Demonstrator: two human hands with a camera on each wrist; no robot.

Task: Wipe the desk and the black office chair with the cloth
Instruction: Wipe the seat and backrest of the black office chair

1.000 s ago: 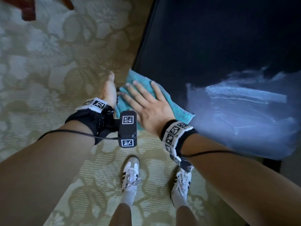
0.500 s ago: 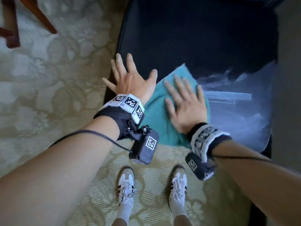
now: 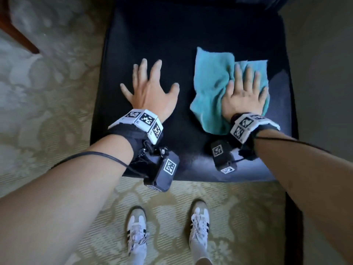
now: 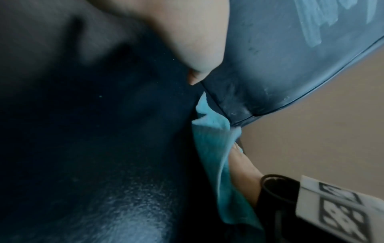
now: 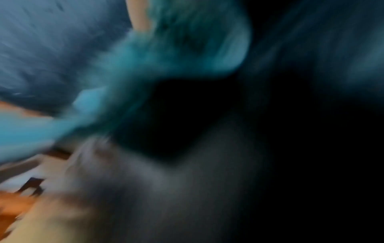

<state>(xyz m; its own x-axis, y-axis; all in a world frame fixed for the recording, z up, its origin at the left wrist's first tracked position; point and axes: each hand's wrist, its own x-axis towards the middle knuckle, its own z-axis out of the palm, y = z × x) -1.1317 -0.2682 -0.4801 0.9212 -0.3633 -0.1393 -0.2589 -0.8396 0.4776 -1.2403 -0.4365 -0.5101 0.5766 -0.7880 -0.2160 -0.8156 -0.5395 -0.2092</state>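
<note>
The black chair seat [image 3: 172,35] fills the upper middle of the head view. A teal cloth [image 3: 210,83] lies spread on its right half. My right hand [image 3: 244,92] lies flat on the cloth with straight fingers, pressing it onto the seat. My left hand [image 3: 150,88] rests on the bare seat to the left, fingers spread, holding nothing. In the left wrist view the cloth [image 4: 214,148] shows edge-on under the right hand, with the chair's backrest [image 4: 290,57] behind. The right wrist view is blurred; the cloth [image 5: 166,57] shows as a teal smear.
A patterned beige carpet [image 3: 47,111] surrounds the chair. A wooden furniture leg [image 3: 17,33] stands at the upper left. My two feet in white sneakers [image 3: 198,226] stand just in front of the seat's front edge.
The right hand has slid the cloth from the seat's front left corner across to its right half. The left hand has moved onto the seat and spread flat.
</note>
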